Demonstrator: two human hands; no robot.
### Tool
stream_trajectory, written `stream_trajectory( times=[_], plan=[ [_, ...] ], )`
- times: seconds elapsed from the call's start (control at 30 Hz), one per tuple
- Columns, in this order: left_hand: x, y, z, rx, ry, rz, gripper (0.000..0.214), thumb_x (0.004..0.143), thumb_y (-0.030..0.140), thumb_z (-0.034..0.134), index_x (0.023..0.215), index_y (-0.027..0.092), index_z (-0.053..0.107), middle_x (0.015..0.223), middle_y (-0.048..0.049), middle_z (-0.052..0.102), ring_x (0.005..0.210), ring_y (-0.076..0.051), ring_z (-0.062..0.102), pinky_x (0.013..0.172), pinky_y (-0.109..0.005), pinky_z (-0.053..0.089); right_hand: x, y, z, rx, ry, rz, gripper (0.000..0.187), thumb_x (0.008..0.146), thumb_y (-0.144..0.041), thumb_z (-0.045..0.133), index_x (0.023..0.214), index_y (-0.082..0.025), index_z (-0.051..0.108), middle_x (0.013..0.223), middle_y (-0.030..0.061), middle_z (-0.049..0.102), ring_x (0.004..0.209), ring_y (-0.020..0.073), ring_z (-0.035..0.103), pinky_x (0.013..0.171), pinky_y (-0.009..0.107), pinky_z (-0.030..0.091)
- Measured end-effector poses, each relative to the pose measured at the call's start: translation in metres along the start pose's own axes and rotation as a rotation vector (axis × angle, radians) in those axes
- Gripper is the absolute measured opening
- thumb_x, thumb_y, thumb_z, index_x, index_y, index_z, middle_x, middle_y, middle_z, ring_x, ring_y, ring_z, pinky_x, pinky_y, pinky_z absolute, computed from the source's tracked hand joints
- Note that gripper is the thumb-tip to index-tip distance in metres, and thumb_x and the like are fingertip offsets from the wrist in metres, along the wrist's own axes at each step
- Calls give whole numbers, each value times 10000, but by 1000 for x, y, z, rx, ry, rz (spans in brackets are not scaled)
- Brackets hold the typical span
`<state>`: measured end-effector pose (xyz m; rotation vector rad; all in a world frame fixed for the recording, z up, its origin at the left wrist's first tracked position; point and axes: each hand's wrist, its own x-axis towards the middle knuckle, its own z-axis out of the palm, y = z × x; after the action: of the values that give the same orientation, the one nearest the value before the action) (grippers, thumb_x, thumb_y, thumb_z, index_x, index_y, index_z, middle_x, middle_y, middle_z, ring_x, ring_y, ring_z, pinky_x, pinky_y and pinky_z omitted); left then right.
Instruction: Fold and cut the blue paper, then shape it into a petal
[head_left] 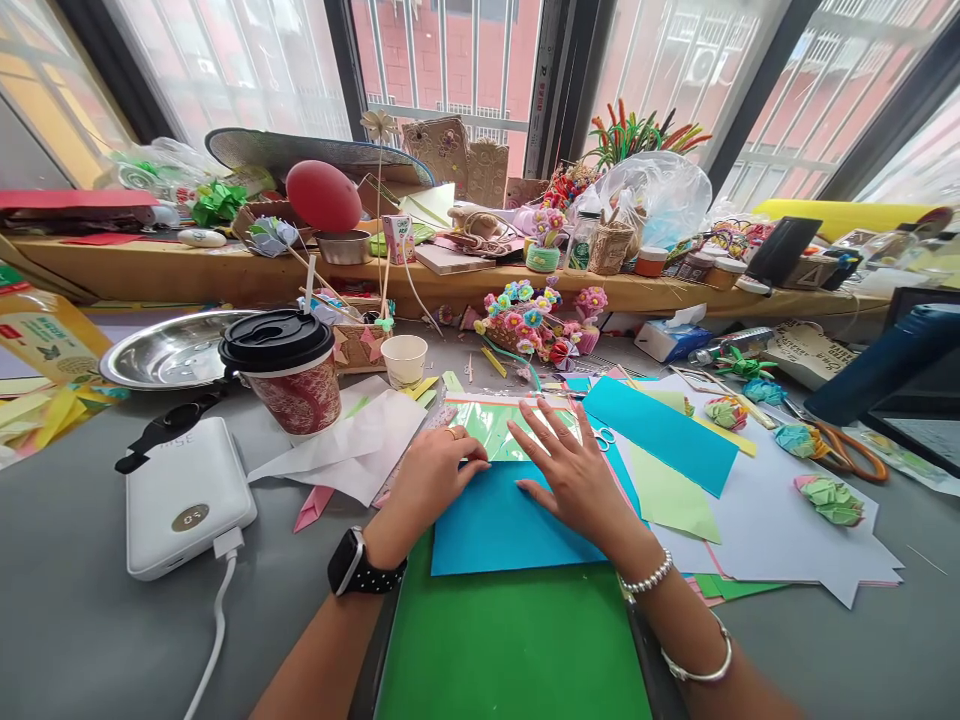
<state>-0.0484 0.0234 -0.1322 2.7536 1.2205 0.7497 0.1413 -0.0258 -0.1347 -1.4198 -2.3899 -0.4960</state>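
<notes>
A sheet of blue paper [495, 530] lies in front of me over a green sheet [510, 640]. My left hand [442, 470] is at the blue paper's upper left edge, fingers curled and thumb and forefinger pinched on it. Spread out, my right hand [559, 465] rests its fingers across the upper right of the blue paper and onto a shiny clear plastic packet [487, 425] with light green inside. Right of that hand, the light handles of small scissors [604, 438] show; their blades are hidden.
To the right lie a blue strip [660, 435], light green paper [671, 495], white sheets [795, 540], crumpled paper pieces and orange-handled scissors [847, 450]. A lidded cup [289, 385], white power bank [187, 500] and metal bowl [142, 350] stand left. Craft flowers [525, 315] sit behind.
</notes>
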Motion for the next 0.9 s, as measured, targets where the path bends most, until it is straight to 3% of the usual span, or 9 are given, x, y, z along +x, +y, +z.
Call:
stream_trajectory(
  times=[0.1,0.2,0.3,0.5,0.67,0.9],
  plan=[
    [1,9,-1,-74,29,6,44,735,180,601,715,195,637,721,-1,640,662,-157,574,626,-278,428,1,0,0,38,42,-23,369,852,-297,436,1208,-202,453,1343,56,379,1260,260,263,1009,593,107],
    [1,15,0,-115,94,38,75,757,199,576,722,208,642,713,3,632,651,-152,560,619,-275,423,1,0,1,132,110,-14,208,847,-264,453,989,-209,595,1236,49,511,1191,250,380,1001,581,161],
    [0,18,2,-157,110,40,95,774,214,555,733,209,641,724,-4,629,678,-155,562,634,-275,428,0,-1,1,262,154,36,141,828,-223,483,810,-211,623,1151,47,576,1115,234,456,983,559,225],
    [-1,15,-1,-160,62,8,74,766,224,568,747,210,638,727,4,647,669,-161,587,621,-272,440,-1,4,2,426,145,105,122,806,-221,511,780,-221,631,1133,44,580,1081,230,476,964,548,254],
    [0,3,-9,-174,161,-80,86,759,216,569,723,206,646,742,-5,665,701,-168,612,646,-273,473,-4,26,0,343,137,186,135,793,-214,526,829,-246,652,1087,36,597,1037,247,503,962,599,187],
    [-1,-10,-11,-103,218,-145,98,751,239,572,725,213,663,780,-20,683,742,-192,630,642,-291,490,-13,51,4,50,266,377,147,797,-189,503,810,-215,648,938,56,645,891,262,552,916,604,251]
  ],
)
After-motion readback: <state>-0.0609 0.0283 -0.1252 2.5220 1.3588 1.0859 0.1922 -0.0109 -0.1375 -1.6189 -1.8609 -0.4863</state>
